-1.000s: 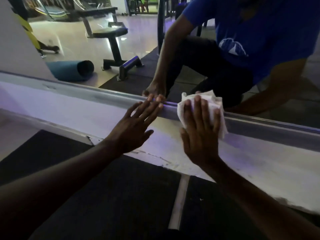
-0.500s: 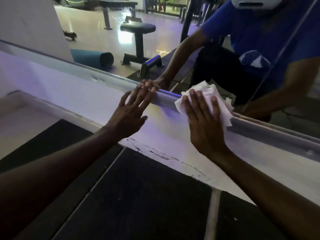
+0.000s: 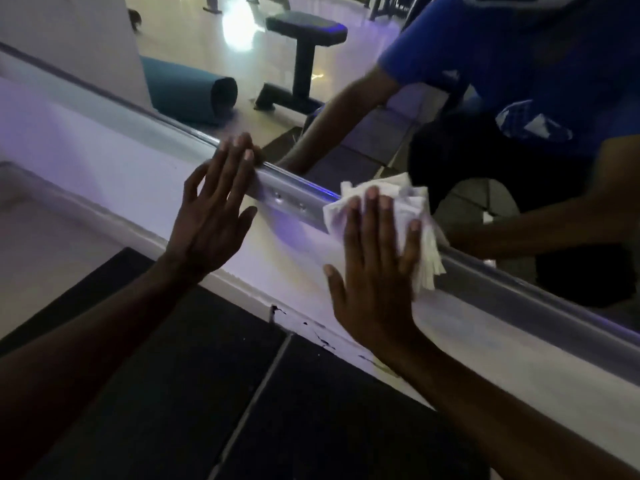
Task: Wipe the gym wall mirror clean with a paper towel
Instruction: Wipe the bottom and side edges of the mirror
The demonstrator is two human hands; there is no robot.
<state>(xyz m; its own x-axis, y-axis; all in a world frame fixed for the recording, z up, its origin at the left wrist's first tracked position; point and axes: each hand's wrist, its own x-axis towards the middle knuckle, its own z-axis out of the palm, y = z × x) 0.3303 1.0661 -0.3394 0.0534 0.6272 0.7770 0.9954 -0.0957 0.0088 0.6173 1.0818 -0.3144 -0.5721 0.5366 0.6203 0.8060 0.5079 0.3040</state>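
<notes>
Paper towel (image 3: pixel 412 216) lies crumpled under your right hand (image 3: pixel 375 271), its straight fingers pressing it onto the metal frame (image 3: pixel 298 202) along the mirror (image 3: pixel 346 109) bottom. Your left hand (image 3: pixel 211 216) rests flat, fingers spread, fingertips on that frame.

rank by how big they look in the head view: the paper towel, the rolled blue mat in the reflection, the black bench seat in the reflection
1. Paper towel, though nearness to the camera inflates it.
2. Rolled blue mat, close behind.
3. Black bench seat, smallest.
</notes>
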